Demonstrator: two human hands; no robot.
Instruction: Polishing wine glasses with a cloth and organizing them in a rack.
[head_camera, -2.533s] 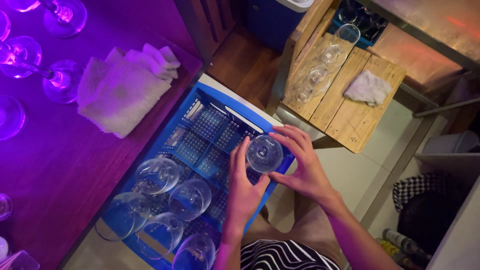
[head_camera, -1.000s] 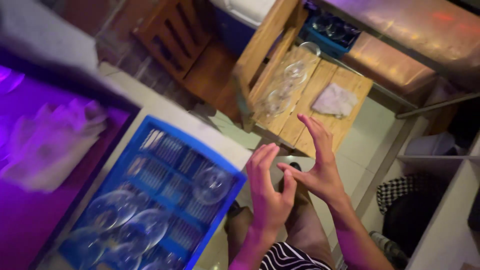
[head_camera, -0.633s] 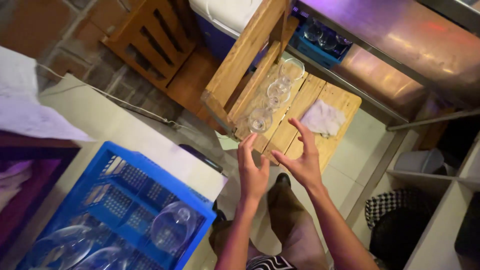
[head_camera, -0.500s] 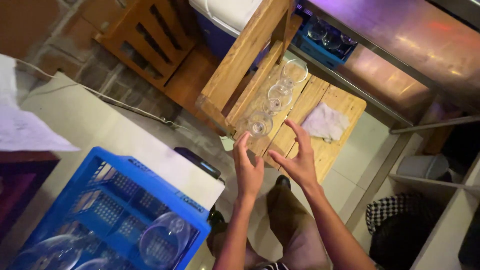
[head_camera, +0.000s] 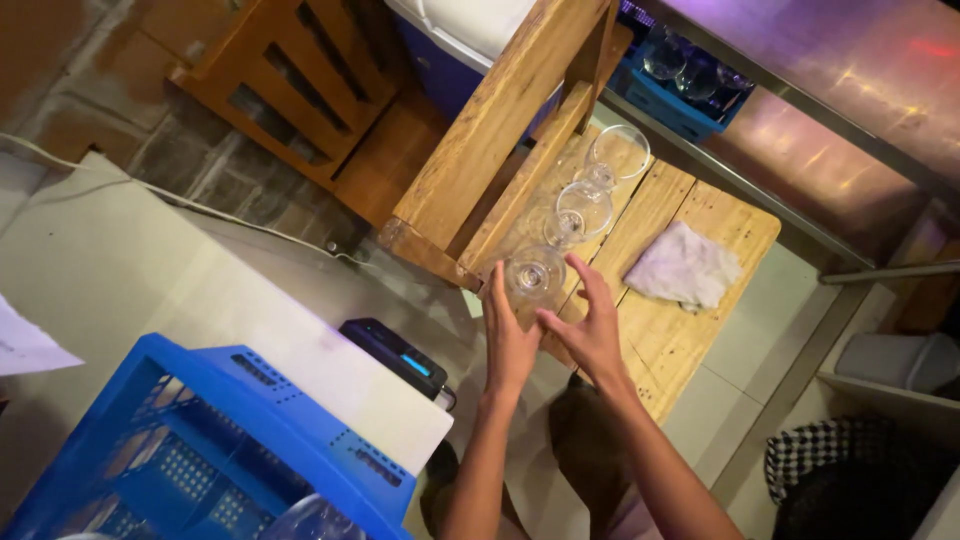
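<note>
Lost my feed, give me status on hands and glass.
Left hand and right hand cupped around wine glass on wooden table. Two more glasses lined up behind. Folded cloth well aside.

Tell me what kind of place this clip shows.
Probably a bar's back area: stemmed glasses lined on a wooden bench, a blue glass-washing rack, more glasses in a blue crate, purple lighting.

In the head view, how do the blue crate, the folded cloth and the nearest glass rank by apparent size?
1. blue crate, though cut off and closest to camera.
2. cloth.
3. glass between the hands.
</note>
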